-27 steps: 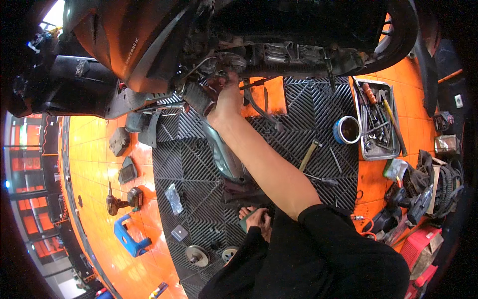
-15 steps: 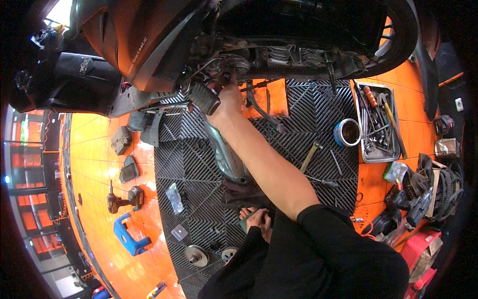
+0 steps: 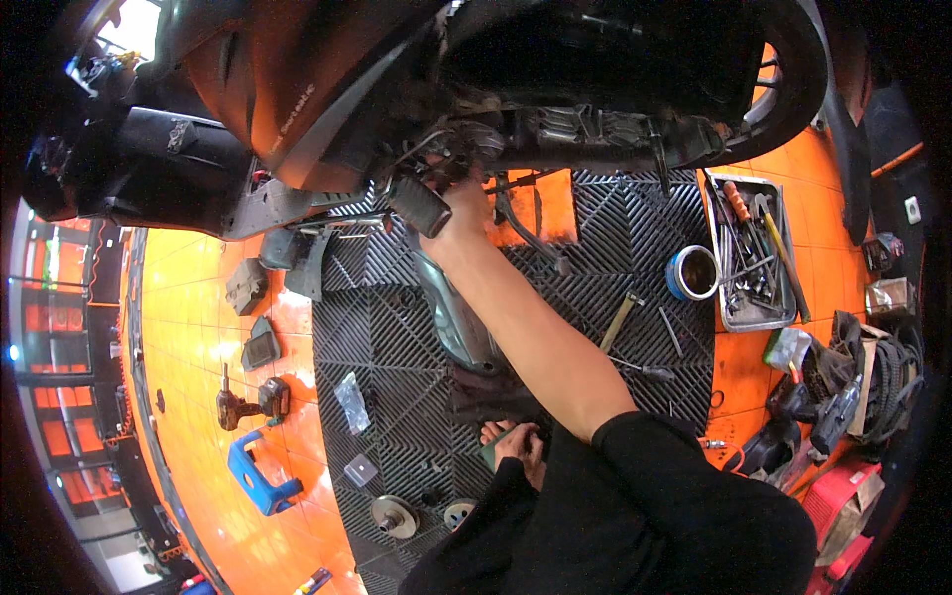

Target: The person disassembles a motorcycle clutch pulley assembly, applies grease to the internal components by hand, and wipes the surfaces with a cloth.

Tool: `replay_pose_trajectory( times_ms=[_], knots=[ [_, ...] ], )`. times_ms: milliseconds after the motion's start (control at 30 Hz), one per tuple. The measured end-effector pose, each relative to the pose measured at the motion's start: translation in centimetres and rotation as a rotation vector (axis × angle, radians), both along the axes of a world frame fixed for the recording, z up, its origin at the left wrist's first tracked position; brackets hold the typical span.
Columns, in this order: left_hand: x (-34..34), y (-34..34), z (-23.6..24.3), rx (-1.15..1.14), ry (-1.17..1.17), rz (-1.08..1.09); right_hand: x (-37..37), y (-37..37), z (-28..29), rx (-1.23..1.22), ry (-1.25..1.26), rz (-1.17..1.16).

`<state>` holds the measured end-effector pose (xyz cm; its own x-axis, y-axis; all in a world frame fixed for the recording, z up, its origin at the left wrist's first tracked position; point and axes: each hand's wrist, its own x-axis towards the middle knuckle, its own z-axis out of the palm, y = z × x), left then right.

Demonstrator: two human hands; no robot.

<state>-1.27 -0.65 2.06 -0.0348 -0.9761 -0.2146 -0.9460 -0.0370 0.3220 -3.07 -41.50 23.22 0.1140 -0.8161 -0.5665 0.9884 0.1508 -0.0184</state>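
Motor scooter [image 3: 297, 109] lies across the upper part of the view, dark and partly in shadow, above a black ribbed mat [image 3: 635, 218] and orange floor tiles [image 3: 828, 248]. Right hand [image 3: 464, 210] of the person is at the lower middle of the scooter, beside a dark cylindrical part [image 3: 421, 205]; its fingers go up into the shadow among the engine parts [image 3: 585, 127], so I cannot tell if they are spread, narrow or around something. What seems to be the left hand [image 3: 526, 451] is low, near the black clothing and just beside bare toes [image 3: 492, 432]; whether it holds anything, I cannot tell. Under the right forearm, a smooth grey-green part [image 3: 451, 312] rests on the mat, partly covered by the arm. To the right of this arm are a hammer [image 3: 620, 322], a thin metal rod [image 3: 671, 332] and an open blue and white can [image 3: 691, 273], which is near a metal tray [image 3: 749, 312] with tools. On the left side, a clear plastic bag [image 3: 350, 402] and a round metal disc [image 3: 395, 516] lie on the mat, while a cordless drill [image 3: 235, 407] and a blue stool [image 3: 283, 494] are on the tiles.
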Motion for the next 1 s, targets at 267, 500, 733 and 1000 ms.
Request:
replay_pose_trajectory(
  times_ms=[267, 500, 733, 1000],
  knots=[
    [-0.8, 2.8, -5.9, -0.223, 0.151, 0.234, -0.4, 0.1, -0.8, -0.321, 0.121, 0.004],
    [-1.5, 3.9, -7.4, -0.337, -0.196, 0.25, -0.5, -1.5, -1.5, -0.21, 0.03, 0.011],
    [-0.3, 1.1, -2.5, -0.103, 0.226, 0.237, -0.1, -2.3, -3.8, -0.313, 0.187, -0.003],
    [-0.3, 1.2, -1.5, 0.009, 0.313, 0.19, 0.3, -2.8, -5.1, -0.365, 0.324, -0.053]
  ],
)
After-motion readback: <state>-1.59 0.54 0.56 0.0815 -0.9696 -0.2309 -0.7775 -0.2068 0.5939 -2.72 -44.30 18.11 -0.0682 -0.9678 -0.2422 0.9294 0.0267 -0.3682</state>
